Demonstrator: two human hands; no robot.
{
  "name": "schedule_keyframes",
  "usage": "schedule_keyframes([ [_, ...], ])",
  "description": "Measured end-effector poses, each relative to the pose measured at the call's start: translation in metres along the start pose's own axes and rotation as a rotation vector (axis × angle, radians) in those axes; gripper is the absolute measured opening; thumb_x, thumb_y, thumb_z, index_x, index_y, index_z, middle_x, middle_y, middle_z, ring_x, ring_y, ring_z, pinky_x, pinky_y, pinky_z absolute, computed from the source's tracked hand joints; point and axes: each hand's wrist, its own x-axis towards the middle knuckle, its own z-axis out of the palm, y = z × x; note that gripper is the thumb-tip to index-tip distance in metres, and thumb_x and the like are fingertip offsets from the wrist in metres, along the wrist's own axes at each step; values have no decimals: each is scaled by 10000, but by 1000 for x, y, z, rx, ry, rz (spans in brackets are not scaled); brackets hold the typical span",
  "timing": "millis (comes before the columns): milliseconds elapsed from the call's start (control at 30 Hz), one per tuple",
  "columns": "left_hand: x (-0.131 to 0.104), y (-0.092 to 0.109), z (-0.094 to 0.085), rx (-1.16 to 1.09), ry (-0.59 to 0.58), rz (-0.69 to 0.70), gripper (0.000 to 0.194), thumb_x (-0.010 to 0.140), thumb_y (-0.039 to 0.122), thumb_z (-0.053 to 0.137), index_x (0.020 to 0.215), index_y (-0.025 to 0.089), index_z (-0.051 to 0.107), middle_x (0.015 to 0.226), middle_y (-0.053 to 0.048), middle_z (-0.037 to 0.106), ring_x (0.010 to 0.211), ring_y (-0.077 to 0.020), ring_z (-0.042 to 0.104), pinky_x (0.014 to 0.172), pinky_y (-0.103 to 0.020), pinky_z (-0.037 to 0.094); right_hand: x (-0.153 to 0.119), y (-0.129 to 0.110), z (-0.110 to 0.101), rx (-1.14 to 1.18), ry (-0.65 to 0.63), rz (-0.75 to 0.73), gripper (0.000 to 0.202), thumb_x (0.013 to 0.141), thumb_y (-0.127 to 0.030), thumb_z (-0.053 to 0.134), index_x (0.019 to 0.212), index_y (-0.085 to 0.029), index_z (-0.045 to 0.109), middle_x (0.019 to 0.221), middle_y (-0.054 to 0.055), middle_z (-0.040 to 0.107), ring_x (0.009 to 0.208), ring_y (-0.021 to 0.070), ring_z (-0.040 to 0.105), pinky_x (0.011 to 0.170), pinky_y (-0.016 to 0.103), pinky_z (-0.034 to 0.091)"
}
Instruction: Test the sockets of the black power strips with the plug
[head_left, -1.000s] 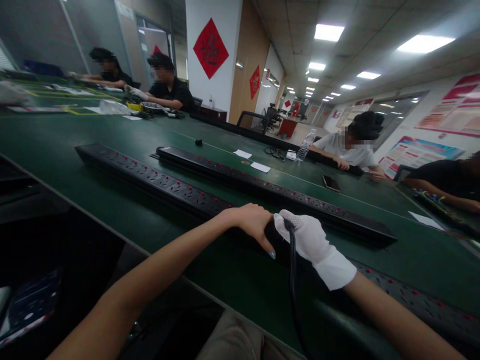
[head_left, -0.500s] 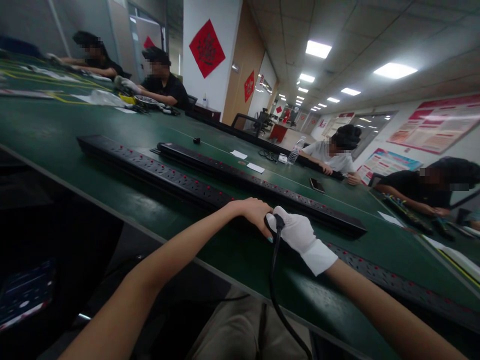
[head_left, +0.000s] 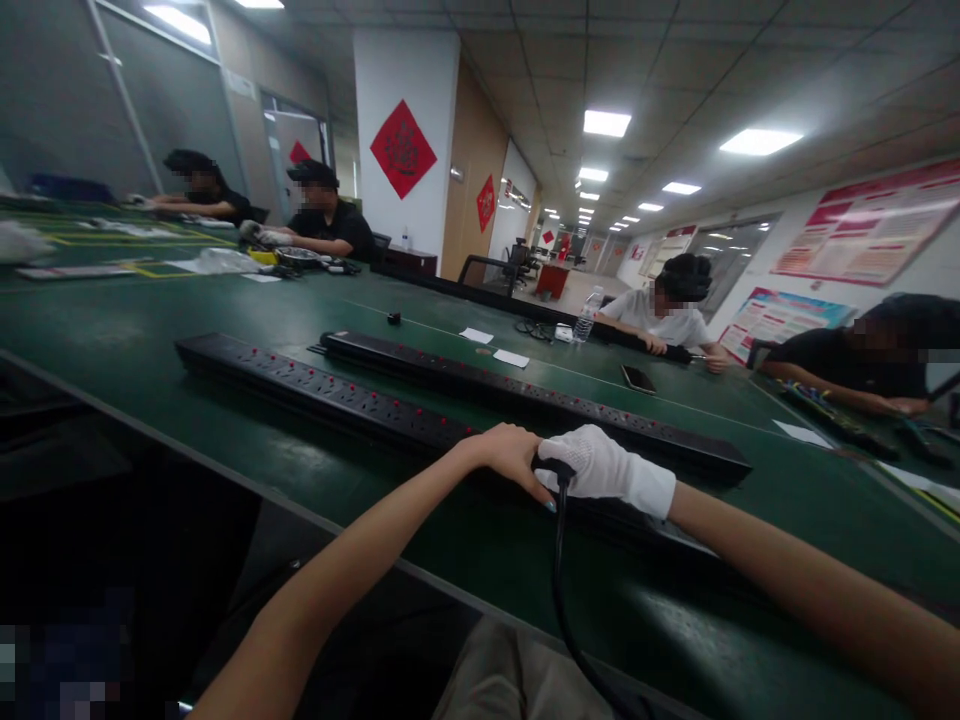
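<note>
A long black power strip (head_left: 360, 398) with a row of sockets and small red parts lies across the green table. My left hand (head_left: 516, 458), bare, lies over the middle of this strip, fingers across its top and thumb down its near side. Close against it, my right hand (head_left: 596, 462) in a white glove grips a black plug (head_left: 556, 467) at the strip. From the plug a black cord (head_left: 559, 570) hangs over the table edge toward my lap. My hands hide the plug's pins and the socket beneath.
Behind lies a second black power strip (head_left: 465, 376). Farther off are white paper slips (head_left: 511, 358), a phone (head_left: 638, 377), a plastic bottle (head_left: 587, 316) and a small black part (head_left: 394, 318). Several people sit working around the table, one in a white shirt (head_left: 660, 320).
My view has shifted, so the table sits lower. My gloved wrist has turned to lie flatter, and the plug has tilted with it. Both hands stay together at the same part of the strip.
</note>
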Motion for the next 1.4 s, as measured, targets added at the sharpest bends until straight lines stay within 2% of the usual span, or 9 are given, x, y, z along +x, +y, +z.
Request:
schedule_keyframes([
  [167, 1, 1, -2, -21, 10, 37, 766, 505, 813, 509, 1052, 280, 557, 971, -28, 665, 831, -249, 635, 625, -263, 421, -7, 1, 13, 55, 94, -23, 224, 811, -379, 457, 808, -192, 580, 700, 10, 588, 564, 98, 471, 521, 235, 273],
  [333, 4, -3, -1, -35, -32, 66, 794, 486, 806, 531, 1067, 264, 526, 997, -39, 655, 840, -258, 632, 642, -279, 437, -10, -2, 14, 126, 138, -62, 226, 839, -368, 446, 827, -210, 607, 705, 13, 591, 602, 110, 492, 550, 242, 307],
  [433, 3, -3, -1, -54, -28, 84, 745, 534, 776, 534, 1075, 264, 513, 998, -34, 654, 832, -249, 632, 650, -281, 433, -9, -3, 12, 209, 123, -42, 227, 836, -369, 459, 837, -199, 609, 747, 23, 605, 631, 112, 511, 574, 240, 339],
  [567, 0, 1, -3, -53, -26, 37, 692, 570, 721, 563, 1074, 247, 521, 971, -38, 660, 839, -248, 630, 660, -276, 428, -7, -2, 11, 295, 102, 20, 236, 826, -383, 460, 828, -188, 594, 770, 29, 607, 640, 113, 521, 585, 237, 361],
  [767, -1, 5, -5, -54, -24, 17, 636, 580, 674, 589, 1028, 226, 544, 944, -30, 662, 823, -242, 632, 652, -268, 430, -8, -1, 17, 288, 149, 71, 229, 816, -381, 457, 772, -186, 568, 714, 17, 599, 575, 109, 502, 531, 235, 330],
  [1000, -2, 9, -4, -91, -8, 20, 498, 613, 558, 625, 975, 227, 538, 947, 2, 649, 827, -192, 617, 666, -231, 400, -12, 3, 24, 336, 198, 48, 247, 794, -410, 483, 859, -193, 583, 777, 22, 622, 619, 114, 535, 542, 230, 338],
  [1167, -3, 12, -4, -119, -8, 22, 427, 613, 493, 643, 933, 228, 543, 1005, 13, 631, 870, -185, 599, 700, -229, 388, -11, 1, 25, 322, 239, 100, 251, 786, -417, 492, 848, -193, 588, 759, 20, 624, 614, 116, 540, 522, 234, 311],
  [1400, -3, 17, -4, -107, -15, -9, 393, 629, 445, 627, 940, 221, 543, 981, 10, 630, 850, -182, 593, 703, -234, 385, -12, 1, 21, 367, 183, 71, 260, 782, -437, 512, 868, -201, 578, 794, 16, 624, 663, 118, 554, 550, 225, 333],
])
